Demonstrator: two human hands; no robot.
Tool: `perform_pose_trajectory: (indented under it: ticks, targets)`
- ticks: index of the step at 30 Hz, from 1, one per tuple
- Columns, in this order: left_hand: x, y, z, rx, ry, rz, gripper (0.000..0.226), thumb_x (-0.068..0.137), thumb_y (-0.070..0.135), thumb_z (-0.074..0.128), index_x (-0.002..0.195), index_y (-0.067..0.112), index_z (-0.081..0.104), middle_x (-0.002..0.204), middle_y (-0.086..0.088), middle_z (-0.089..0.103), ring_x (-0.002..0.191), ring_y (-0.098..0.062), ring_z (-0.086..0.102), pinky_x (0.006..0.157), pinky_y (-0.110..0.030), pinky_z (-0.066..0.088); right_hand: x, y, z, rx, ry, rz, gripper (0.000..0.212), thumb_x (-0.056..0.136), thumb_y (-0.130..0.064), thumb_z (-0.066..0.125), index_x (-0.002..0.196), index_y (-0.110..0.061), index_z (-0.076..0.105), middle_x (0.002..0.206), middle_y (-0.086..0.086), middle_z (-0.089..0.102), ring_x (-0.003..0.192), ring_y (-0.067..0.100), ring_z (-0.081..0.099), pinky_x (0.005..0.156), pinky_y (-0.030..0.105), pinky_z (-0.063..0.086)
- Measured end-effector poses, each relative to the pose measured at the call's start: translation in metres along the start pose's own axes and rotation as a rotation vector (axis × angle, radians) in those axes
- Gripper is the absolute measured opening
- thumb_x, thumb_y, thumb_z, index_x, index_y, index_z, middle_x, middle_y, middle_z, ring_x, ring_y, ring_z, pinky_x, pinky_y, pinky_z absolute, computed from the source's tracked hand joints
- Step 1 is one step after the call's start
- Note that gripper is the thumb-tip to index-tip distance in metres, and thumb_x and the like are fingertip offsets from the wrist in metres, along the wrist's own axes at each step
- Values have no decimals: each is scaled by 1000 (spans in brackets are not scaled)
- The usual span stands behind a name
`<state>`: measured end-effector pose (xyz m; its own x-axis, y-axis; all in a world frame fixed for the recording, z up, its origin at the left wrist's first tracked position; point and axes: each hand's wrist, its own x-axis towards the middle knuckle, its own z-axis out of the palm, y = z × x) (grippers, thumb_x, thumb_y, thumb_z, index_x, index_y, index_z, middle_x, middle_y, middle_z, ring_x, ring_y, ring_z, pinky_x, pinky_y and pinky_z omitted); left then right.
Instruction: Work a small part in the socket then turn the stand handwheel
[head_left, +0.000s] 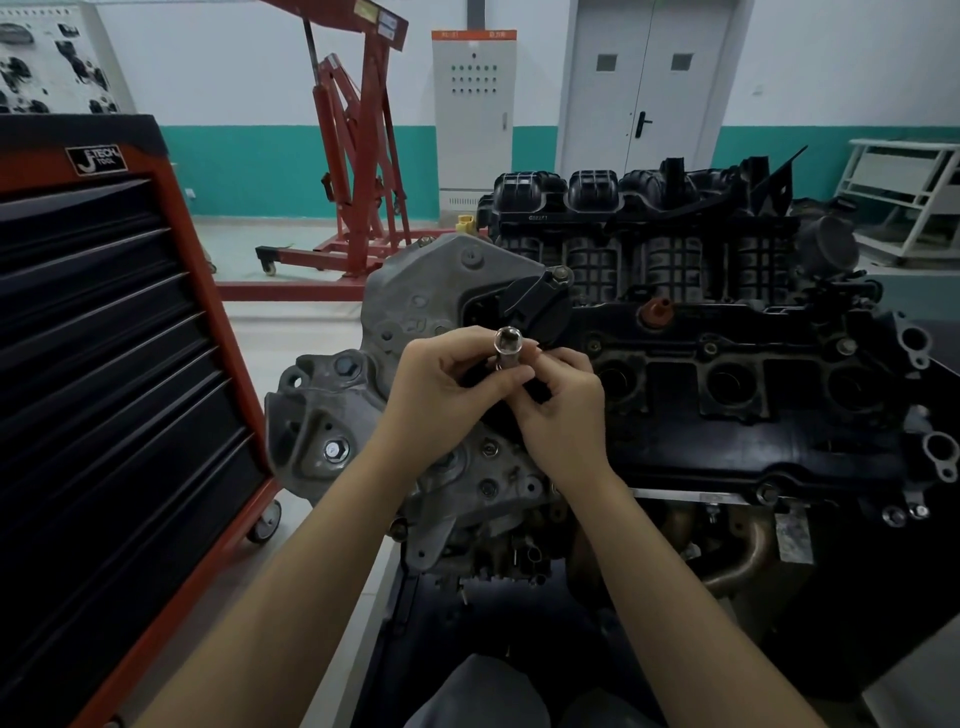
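Gripping a chrome socket (507, 349) between curled fingers and thumb, the left hand (447, 387) holds the piece upright, open end toward the camera, above the near left end of the engine (675, 395). The right hand (563, 400) meets it from the other side, fingers curled and pinching a small dark part just below the socket; what that part is cannot be told, as the fingers hide most of it. Both hands touch at the fingertips, and both forearms reach forward from the bottom of the view. Beneath them lie the engine's grey timing cover (431, 296) and black valve cover (727, 415), with the black intake manifold (623, 218) behind. An orange tool cabinet (104, 364) with dark drawers stands at the left, and a red engine hoist (358, 156) stands on the floor beyond, near a grey electrical cabinet (472, 114) against the wall.
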<state>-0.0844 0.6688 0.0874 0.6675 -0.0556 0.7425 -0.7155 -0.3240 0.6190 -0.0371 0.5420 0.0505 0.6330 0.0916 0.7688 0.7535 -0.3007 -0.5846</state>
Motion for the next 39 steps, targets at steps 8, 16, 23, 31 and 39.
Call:
perform_pose_trajectory:
  ticks: [8, 16, 23, 31, 39]
  targets:
    - [-2, -1, 1, -39, 30, -18, 23, 82, 1, 69, 102, 13, 70, 100, -9, 73, 98, -23, 70, 90, -42, 55, 2, -5, -2, -21, -26, -54, 20, 84, -17, 65, 100, -7, 72, 87, 2, 72, 90, 11, 57, 90, 35, 44]
    - [0, 0, 2, 102, 73, 30, 18, 74, 0, 80, 91, -1, 74, 90, -8, 73, 86, -17, 69, 81, -30, 55, 0, -1, 1, -5, -1, 7, 12, 82, -11, 71, 93, -10, 75, 86, -2, 73, 90, 13, 57, 88, 30, 43]
    - [0, 1, 0, 14, -3, -4, 21, 81, -6, 71, 101, 0, 71, 98, -12, 72, 95, -21, 69, 87, -31, 54, 1, -2, 0, -22, -31, -66, 19, 86, -17, 61, 98, -7, 72, 86, 3, 72, 88, 6, 53, 87, 39, 46]
    - [-2, 0, 3, 101, 62, 20, 17, 74, 1, 79, 90, 0, 73, 87, -9, 72, 85, -20, 69, 80, -36, 56, 1, -1, 0, -23, -10, -52, 16, 83, -19, 65, 92, -9, 74, 87, -2, 73, 89, -4, 53, 89, 36, 45]
    - [0, 1, 1, 113, 4, 38, 20, 77, -4, 76, 97, -3, 72, 95, -12, 71, 92, -22, 68, 85, -35, 54, 0, -2, -1, -15, -17, -11, 20, 82, -18, 63, 94, -7, 75, 83, 2, 72, 91, 19, 59, 84, 41, 47]
